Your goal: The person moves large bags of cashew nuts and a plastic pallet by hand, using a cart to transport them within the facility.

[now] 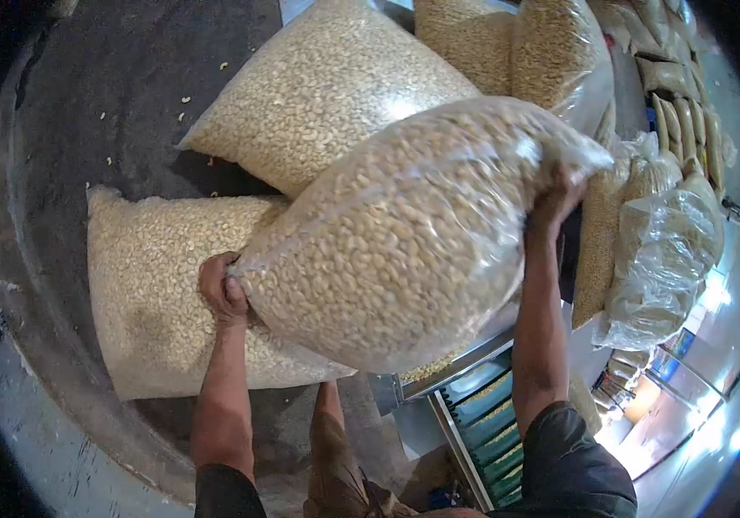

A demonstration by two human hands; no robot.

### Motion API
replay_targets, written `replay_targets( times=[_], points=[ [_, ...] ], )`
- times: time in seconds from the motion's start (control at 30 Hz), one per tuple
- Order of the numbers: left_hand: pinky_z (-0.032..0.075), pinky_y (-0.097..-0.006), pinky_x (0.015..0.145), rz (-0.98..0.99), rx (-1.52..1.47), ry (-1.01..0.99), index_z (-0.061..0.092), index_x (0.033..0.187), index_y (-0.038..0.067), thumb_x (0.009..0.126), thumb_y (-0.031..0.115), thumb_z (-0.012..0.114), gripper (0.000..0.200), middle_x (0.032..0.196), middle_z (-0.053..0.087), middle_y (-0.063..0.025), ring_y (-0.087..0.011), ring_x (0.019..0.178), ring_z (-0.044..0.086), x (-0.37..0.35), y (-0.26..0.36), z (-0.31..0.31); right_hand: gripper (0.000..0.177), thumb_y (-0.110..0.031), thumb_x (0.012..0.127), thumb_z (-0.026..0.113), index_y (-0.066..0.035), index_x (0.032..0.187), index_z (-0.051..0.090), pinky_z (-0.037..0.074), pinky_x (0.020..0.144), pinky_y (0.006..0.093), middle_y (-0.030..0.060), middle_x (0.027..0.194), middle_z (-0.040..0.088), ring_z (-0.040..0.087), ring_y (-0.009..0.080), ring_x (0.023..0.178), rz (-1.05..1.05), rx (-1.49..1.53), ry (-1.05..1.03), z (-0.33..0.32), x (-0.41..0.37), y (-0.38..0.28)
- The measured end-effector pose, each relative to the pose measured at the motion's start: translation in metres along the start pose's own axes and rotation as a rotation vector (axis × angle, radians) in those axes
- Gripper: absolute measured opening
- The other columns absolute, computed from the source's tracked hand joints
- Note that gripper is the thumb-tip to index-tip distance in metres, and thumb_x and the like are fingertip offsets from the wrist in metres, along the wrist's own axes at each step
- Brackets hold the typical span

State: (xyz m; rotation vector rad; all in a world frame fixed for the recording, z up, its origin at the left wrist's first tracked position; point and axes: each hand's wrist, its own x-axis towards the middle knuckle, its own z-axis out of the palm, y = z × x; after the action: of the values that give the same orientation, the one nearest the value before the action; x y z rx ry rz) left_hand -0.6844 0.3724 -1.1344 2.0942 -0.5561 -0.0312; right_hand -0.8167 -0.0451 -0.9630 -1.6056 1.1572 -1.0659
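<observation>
A big clear plastic bag of cashews (387, 250) hangs tilted between my hands, its right end higher than its left. My left hand (223, 289) is closed around the lower left corner of the plastic. At the upper right end, my right hand (557, 198) grips the other corner, its fingers partly hidden by the plastic. Behind and left of my left hand lies a second full cashew bag (150, 285), partly covered by the held one. A third cashew bag (327, 91) rests just beyond, overlapped by the held bag's top edge.
More filled bags (555, 52) stand at the back and along the right (667, 259). Below the held bag is a metal tray (439, 380) with cashews, beside a green slatted machine (482, 423). A few loose cashews dot the dark surface (145, 78) at upper left.
</observation>
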Motion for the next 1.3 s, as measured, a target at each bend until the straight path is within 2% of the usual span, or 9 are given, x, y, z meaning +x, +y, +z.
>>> replay_targets(
  times=[0.27,0.3,0.43,0.5,0.63,0.9,0.93,1.17,1.3],
  points=[
    [0.044,-0.043,0.075,-0.065,0.119,0.022,0.063,0.089,0.0,0.093,0.049,0.028,0.06,0.085,0.063,-0.0166,-0.0364,0.082,0.059,-0.001,0.0,0.006,0.054,-0.037,0.09,0.054,0.003,0.125,0.044,0.035,0.097,0.0366,0.0154,0.116,0.054,0.05,0.026,0.106,-0.604,-0.423,-0.229,0.046,0.045,0.016],
    [0.044,-0.043,0.075,-0.066,0.119,0.02,0.063,0.089,0.0,0.093,0.049,0.028,0.06,0.085,0.063,-0.0166,-0.0364,0.082,0.059,-0.001,-0.004,0.005,0.053,-0.036,0.087,0.058,0.003,0.121,0.049,0.037,0.094,0.0337,0.0126,0.11,0.056,0.05,0.0224,0.102,-0.215,-0.007,-0.247,0.055,0.048,0.022],
    [0.044,-0.0434,0.074,-0.038,0.128,0.025,0.063,0.089,0.001,0.094,0.049,0.027,0.06,0.084,0.062,-0.017,-0.0372,0.082,0.058,0.001,-0.003,0.007,0.049,-0.039,0.089,0.057,0.003,0.116,0.052,0.041,0.089,0.0305,0.0109,0.103,0.06,0.055,0.0196,0.095,-0.351,-0.078,-0.404,0.056,0.072,0.005],
    [0.044,-0.0436,0.073,-0.023,0.13,0.046,0.063,0.089,0.001,0.094,0.049,0.026,0.061,0.083,0.062,-0.0171,-0.0375,0.082,0.058,0.002,-0.003,0.007,0.047,-0.039,0.09,0.058,0.002,0.113,0.055,0.044,0.085,0.0309,0.0106,0.102,0.062,0.057,0.018,0.093,0.441,0.386,-0.632,0.054,0.093,-0.036],
    [0.044,-0.0437,0.072,-0.026,0.148,0.018,0.063,0.089,0.001,0.095,0.049,0.026,0.061,0.083,0.062,-0.017,-0.0374,0.081,0.058,0.001,-0.006,0.008,0.053,-0.048,0.085,0.062,0.001,0.106,0.059,0.047,0.079,0.031,0.0094,0.098,0.063,0.058,0.0167,0.087,0.043,-0.357,-0.692,0.069,0.088,-0.076],
    [0.044,-0.0427,0.072,-0.003,0.148,0.004,0.062,0.09,0.001,0.095,0.048,0.026,0.06,0.082,0.061,-0.0167,-0.0368,0.079,0.058,0.002,-0.006,0.008,0.048,-0.042,0.093,0.045,-0.003,0.112,0.065,0.043,0.086,0.0285,0.0077,0.105,0.065,0.057,0.015,0.093,-0.317,-0.346,-0.994,0.12,0.115,-0.05],
    [0.044,-0.0426,0.071,-0.025,0.148,-0.008,0.062,0.09,0.001,0.095,0.047,0.026,0.059,0.082,0.061,-0.0168,-0.0368,0.079,0.058,0.001,-0.009,0.008,0.043,-0.038,0.094,0.042,-0.002,0.096,0.066,0.044,0.086,0.032,0.0106,0.089,0.065,0.058,0.0205,0.088,0.046,-0.007,-0.962,0.13,0.102,-0.045],
    [0.044,-0.0422,0.072,-0.064,0.088,0.011,0.062,0.093,0.001,0.094,0.044,0.029,0.055,0.085,0.062,-0.0181,-0.0379,0.08,0.059,-0.005,-0.014,0.012,0.052,-0.043,0.087,0.055,0.004,0.11,0.061,0.044,0.078,0.0306,0.0088,0.094,0.064,0.055,0.0162,0.083,-0.165,-0.354,-1.054,0.117,0.1,-0.051],
    [0.045,-0.0396,0.074,-0.15,0.03,-0.008,0.061,0.096,0.001,0.095,0.044,0.029,0.054,0.087,0.063,-0.018,-0.0359,0.082,0.06,-0.007,-0.008,0.011,0.041,-0.041,0.091,0.049,-0.003,0.097,0.063,0.049,0.074,0.0346,0.0095,0.082,0.064,0.061,0.0228,0.078,0.374,0.479,-0.746,0.074,0.056,-0.039]
  ],
)
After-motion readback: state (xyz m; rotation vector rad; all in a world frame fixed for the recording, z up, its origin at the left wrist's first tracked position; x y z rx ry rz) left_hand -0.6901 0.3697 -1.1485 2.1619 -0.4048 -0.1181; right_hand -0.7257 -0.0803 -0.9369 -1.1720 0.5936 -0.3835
